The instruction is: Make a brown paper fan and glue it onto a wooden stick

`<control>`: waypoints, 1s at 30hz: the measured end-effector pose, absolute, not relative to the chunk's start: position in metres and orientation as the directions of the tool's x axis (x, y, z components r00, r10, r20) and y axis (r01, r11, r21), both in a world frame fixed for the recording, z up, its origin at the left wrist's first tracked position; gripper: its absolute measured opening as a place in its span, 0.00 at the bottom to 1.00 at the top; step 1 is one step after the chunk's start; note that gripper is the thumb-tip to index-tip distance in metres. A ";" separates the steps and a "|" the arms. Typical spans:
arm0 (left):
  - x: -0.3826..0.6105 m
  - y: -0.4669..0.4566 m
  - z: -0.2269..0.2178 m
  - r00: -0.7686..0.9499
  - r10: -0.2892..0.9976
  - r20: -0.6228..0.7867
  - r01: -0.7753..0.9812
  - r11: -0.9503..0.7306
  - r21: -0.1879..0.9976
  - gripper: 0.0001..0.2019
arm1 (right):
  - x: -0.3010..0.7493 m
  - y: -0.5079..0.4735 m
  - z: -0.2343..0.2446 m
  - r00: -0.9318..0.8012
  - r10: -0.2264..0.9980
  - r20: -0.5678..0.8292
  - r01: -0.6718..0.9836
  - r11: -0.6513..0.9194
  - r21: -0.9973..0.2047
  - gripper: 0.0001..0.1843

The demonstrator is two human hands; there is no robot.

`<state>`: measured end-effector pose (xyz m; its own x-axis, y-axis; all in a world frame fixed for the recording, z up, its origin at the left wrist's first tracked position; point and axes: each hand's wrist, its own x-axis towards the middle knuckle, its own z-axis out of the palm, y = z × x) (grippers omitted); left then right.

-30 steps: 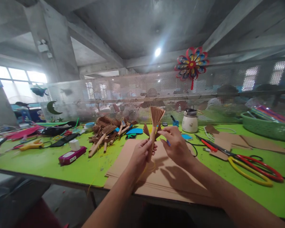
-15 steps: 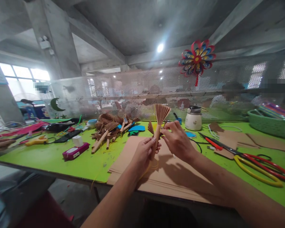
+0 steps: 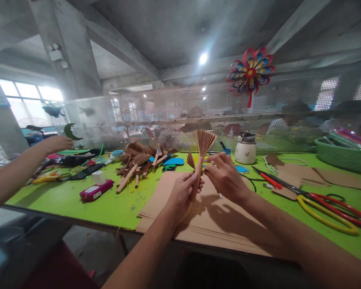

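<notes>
Centrally, the left hand is closed around the lower part of a rolled brown-paper tube, which leans slightly right of upright, just below the middle of the frame. The right hand lies close at the tube's right side, thumb and fingertips drawn into a narrow pinch; whether anything is between them cannot be told.

Judged by its form, the piece is well advanced: the tube is rolled, a pleated fan head crowns it, and a small pleated wing stands at its left. The right side appears to be the part being worked; the fingers largely hide it, so its degree of completion is uncertain. The paper looks matte and plain; the head's narrow, regular folds spread upward from the tube.

Beneath both hands are stacked brown-paper sheets on the green surface. Left of centre lies a pile of similar brown-paper pieces; at lower right, scissors with red and yellow handles. A co-worker's hand reaches in from the left edge.
</notes>
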<state>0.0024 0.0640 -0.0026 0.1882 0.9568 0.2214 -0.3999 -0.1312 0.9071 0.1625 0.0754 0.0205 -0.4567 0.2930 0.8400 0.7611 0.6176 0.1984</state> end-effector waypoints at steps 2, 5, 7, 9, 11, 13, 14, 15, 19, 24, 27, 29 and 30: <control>0.003 0.064 -0.003 0.190 0.956 0.226 -0.403 -0.134 0.905 0.14 | 0.162 0.075 0.021 -0.480 0.298 0.825 0.760 0.611 0.222 0.09; 0.003 0.062 -0.002 0.186 0.958 0.219 -0.418 -0.125 0.900 0.13 | 0.161 0.074 0.021 -0.482 0.295 0.825 0.766 0.600 0.233 0.08; 0.003 0.062 -0.001 0.181 0.964 0.197 -0.423 -0.105 0.900 0.12 | 0.161 0.072 0.022 -0.467 0.291 0.835 0.765 0.606 0.217 0.06; 0.003 0.061 0.000 0.179 0.967 0.180 -0.430 -0.087 0.899 0.12 | 0.162 0.069 0.022 -0.453 0.294 0.841 0.759 0.623 0.191 0.05; 0.002 0.062 0.000 0.181 0.967 0.180 -0.436 -0.085 0.896 0.13 | 0.164 0.067 0.023 -0.427 0.295 0.855 0.752 0.641 0.154 0.07; 0.002 0.063 -0.001 0.184 0.965 0.185 -0.440 -0.088 0.894 0.13 | 0.168 0.066 0.023 -0.354 0.287 0.890 0.743 0.664 0.081 0.10; 0.001 0.063 -0.001 0.189 0.964 0.187 -0.440 -0.087 0.894 0.13 | 0.171 0.068 0.022 -0.295 0.283 0.913 0.734 0.679 0.027 0.10; 0.001 0.064 -0.001 0.194 0.963 0.188 -0.440 -0.086 0.894 0.13 | 0.174 0.070 0.021 -0.228 0.289 0.930 0.719 0.694 -0.039 0.09; 0.001 0.063 -0.001 0.204 0.958 0.200 -0.432 -0.095 0.897 0.12 | 0.182 0.084 0.013 0.027 0.479 0.877 0.606 0.691 -0.396 0.06; 0.001 0.062 0.001 0.201 0.959 0.198 -0.432 -0.094 0.897 0.13 | 0.178 0.088 0.005 0.067 0.713 0.697 0.402 0.621 -0.673 0.09; 0.000 0.062 0.000 0.204 0.960 0.190 -0.428 -0.087 0.899 0.14 | 0.167 0.081 0.004 -0.022 0.734 0.679 0.352 0.641 -0.682 0.08; 0.000 0.063 0.000 0.205 0.958 0.201 -0.429 -0.097 0.898 0.14 | 0.160 0.075 0.004 -0.058 0.715 0.697 0.362 0.665 -0.653 0.07; 0.000 0.063 -0.001 0.208 0.956 0.209 -0.430 -0.102 0.897 0.14 | 0.156 0.073 0.003 -0.067 0.701 0.710 0.371 0.678 -0.634 0.07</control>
<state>0.0001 0.0628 -0.0008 0.2077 0.9556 0.2088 -0.4302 -0.1025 0.8969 0.1564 0.0731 0.0035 -0.0669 0.7011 0.7099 0.3714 0.6779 -0.6345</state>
